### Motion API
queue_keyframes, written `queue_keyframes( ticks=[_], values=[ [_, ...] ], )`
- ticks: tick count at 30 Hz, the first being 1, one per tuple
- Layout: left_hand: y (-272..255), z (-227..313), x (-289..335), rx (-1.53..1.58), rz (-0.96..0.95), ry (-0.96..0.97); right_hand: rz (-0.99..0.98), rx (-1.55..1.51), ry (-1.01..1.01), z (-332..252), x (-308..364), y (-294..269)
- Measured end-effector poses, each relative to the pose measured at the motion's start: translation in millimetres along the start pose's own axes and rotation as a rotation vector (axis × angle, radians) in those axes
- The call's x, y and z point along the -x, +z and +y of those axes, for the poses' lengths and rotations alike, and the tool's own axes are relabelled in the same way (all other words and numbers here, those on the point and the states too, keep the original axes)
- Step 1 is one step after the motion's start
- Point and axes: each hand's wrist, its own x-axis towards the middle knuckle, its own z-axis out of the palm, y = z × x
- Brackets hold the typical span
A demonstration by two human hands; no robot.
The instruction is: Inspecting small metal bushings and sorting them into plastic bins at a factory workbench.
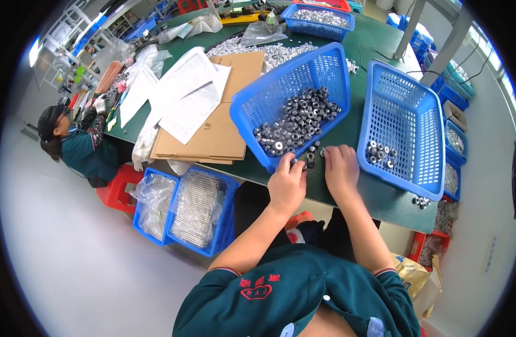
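My left hand (288, 184) is closed in a pinch on a small dark metal fitting (294, 162), by the front corner of a tilted blue basket (249, 132). Many black and silver fittings (303, 115) are heaped in that basket. Between my hands, a few loose fittings (311, 157) sit on the green table. My right hand (341, 170) rests at the table with its fingers curled together; a small silver piece (322, 152) shows at its fingertips. To the right stands a second blue basket (404, 123), with several similar fittings (381, 153) in its near left part.
Cardboard sheets (224, 137) and papers (182, 92) lie left of the tilted basket. Loose silver parts (280, 53) spread behind it. Several fittings (421, 202) sit at the table's right front edge. Another person (78, 143) works at the far left. Blue crates (199, 210) stand below.
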Motion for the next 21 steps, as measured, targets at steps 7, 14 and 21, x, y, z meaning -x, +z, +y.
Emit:
queue_keyframes(
  ticks=[7, 14, 21],
  values=[
    [0.0, 0.8, 3.7, 0.047, -0.009, 0.034, 0.058, -0.208, -0.091, -12.7, 25.2, -30.4],
    [2.6, 0.3, 7.1, 0.043, 0.001, 0.138, 0.025, -0.249, -0.070, -12.2, 41.2, -31.1],
    [0.4, 7.1, 12.2, 0.159, -0.065, 0.135, 0.028, -0.254, -0.062, -10.8, 44.2, -30.4]
  ],
)
